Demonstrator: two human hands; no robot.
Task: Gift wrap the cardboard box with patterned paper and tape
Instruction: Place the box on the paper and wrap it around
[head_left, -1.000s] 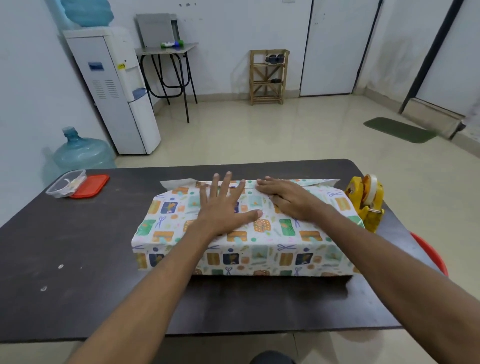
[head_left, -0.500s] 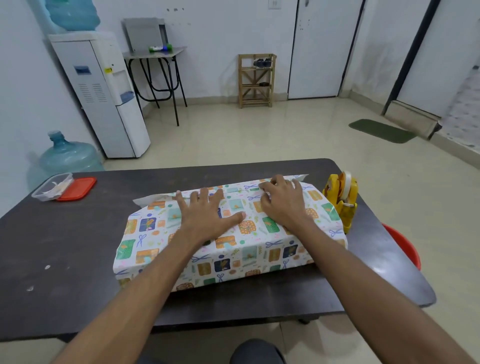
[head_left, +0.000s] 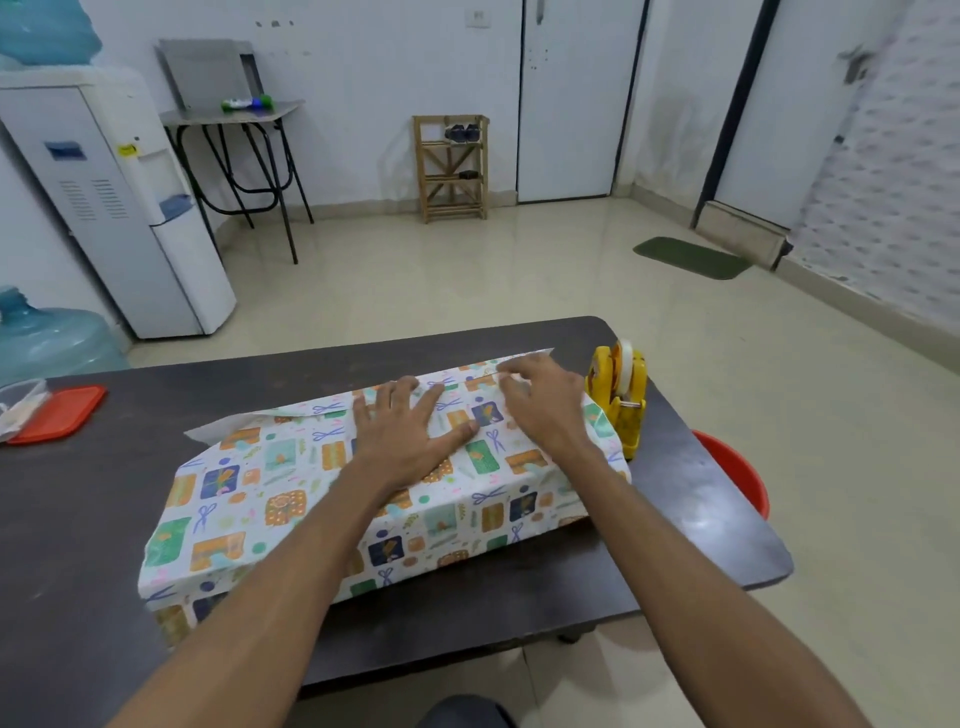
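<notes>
Head view. The cardboard box is fully hidden under the patterned paper (head_left: 291, 499). The parcel lies slantwise across the middle of the dark table (head_left: 78, 519), its long side toward me.

Left hand (head_left: 405, 431): flat, fingers spread, palm pressing the paper onto the top face.

Right hand (head_left: 540, 405): fingers bent, tips at the overlapping far edge of the sheet. It is blurred, so I cannot tell whether it pinches the edge or only presses it.

No tape is visible on the seam, so I judge it unsecured.

Risks:
- Fetching tape would take the right hand off the seam. The left palm alone would then hold it, and the overlap could spring open or creep askew.
- Thin sheet over a hard box corner: too hard a pull could tear it there.
- The white flap (head_left: 218, 428) at the far left end is loose, so careless handling could crumple it before that end is folded.
- The tape dispenser (head_left: 618, 400) stands just beside the parcel's right end and near the table edge. A sideways shove of the box could knock it toward the red tub (head_left: 737, 473) below.

Materials:
- Paper: thin, white reverse, printed with scissors and orange, green and navy blocks, creasing sharply at the box edges.
- Parcel: long, low and rectangular.
- Dispenser: hard yellow plastic holding a pale roll.
- Tabletop: smooth, scuffed, slightly shiny.
- Far left: a red lid (head_left: 60, 415) beside a clear container (head_left: 18, 400).
</notes>
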